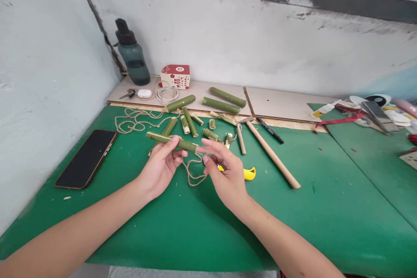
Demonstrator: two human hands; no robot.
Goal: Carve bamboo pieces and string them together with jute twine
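My left hand is closed around a green bamboo tube, holding it level above the table between thumb and fingers. The tube's left end has a small dark hole and a paler cut strip. My right hand is at the tube's right end, its forefinger stretched out to touch the cut opening. The thumb of that hand stands apart below the forefinger. Thin brown twine hangs in a loop under the tube, between my hands. Whether the right fingers touch the twine cannot be made out. Behind my right hand shows a yellow-handled tool, partly hidden.
Several short bamboo pieces lie beyond my hands, with longer tubes on the board behind. A wooden-handled hammer and black marker lie right. A phone, loose twine and a water bottle are left.
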